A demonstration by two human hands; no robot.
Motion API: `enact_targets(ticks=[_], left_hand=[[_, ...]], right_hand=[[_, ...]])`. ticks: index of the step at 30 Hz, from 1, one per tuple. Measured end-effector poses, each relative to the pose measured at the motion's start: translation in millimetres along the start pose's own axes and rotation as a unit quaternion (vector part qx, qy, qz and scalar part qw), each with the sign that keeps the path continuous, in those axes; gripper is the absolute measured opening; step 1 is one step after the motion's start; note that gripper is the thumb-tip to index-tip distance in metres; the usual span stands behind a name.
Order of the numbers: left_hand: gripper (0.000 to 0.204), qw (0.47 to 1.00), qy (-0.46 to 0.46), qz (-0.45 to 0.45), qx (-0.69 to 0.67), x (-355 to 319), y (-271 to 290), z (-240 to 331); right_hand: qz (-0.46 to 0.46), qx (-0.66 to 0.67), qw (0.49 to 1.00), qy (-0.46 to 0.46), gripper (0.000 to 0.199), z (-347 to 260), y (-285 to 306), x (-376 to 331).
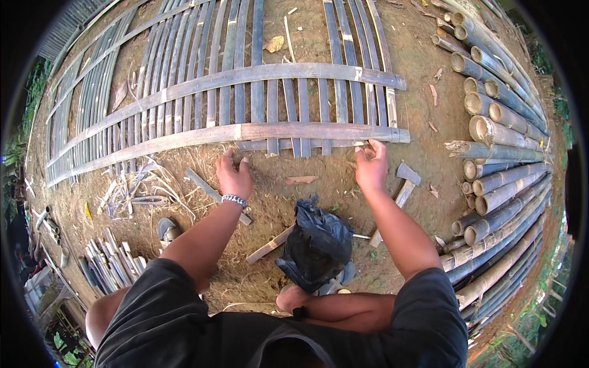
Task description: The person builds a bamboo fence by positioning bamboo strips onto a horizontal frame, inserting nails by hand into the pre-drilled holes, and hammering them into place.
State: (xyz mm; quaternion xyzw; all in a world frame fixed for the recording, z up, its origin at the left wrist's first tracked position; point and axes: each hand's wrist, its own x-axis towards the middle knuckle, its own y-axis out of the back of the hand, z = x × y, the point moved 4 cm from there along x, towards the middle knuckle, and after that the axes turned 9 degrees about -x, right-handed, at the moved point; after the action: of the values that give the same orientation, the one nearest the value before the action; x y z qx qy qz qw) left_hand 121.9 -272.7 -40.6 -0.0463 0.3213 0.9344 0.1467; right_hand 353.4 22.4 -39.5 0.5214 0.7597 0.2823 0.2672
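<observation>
A panel of split-bamboo slats (236, 92) lies on the ground in front of me, crossed by long bamboo strips. Along its near edge runs a crosspiece (294, 130), and a shorter bamboo strip (254, 146) shows just under it, crossing the slat ends. My left hand (234, 178), with a bracelet at the wrist, is beside this short strip's left end, thumb and finger apart. At its right end is my right hand (372, 168), fingers curved and parted, fingertips close against the crosspiece. Whether either hand touches the strip cannot be made out.
A hatchet (402, 190) lies right of my right forearm. A black plastic bag (322, 239) sits between my legs, near a wooden piece (270, 245). Bamboo poles (500, 184) are stacked at right. Bamboo shavings (147, 190), a loose slat (205, 186) and bundled sticks (113, 260) lie at left.
</observation>
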Motion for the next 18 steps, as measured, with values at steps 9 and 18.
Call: enact_targets(ticks=[9, 18], left_hand=[[0.058, 0.987, -0.016, -0.037, 0.158, 7.0, -7.2, 23.7], [0.044, 0.994, -0.050, -0.032, 0.094, 24.6, -12.7, 10.4]], right_hand=[[-0.028, -0.023, 0.999, -0.029, 0.040, 12.7, -8.3, 10.1], [-0.013, -0.016, 1.000, 0.017, 0.032, 31.3, -12.8, 14.1]])
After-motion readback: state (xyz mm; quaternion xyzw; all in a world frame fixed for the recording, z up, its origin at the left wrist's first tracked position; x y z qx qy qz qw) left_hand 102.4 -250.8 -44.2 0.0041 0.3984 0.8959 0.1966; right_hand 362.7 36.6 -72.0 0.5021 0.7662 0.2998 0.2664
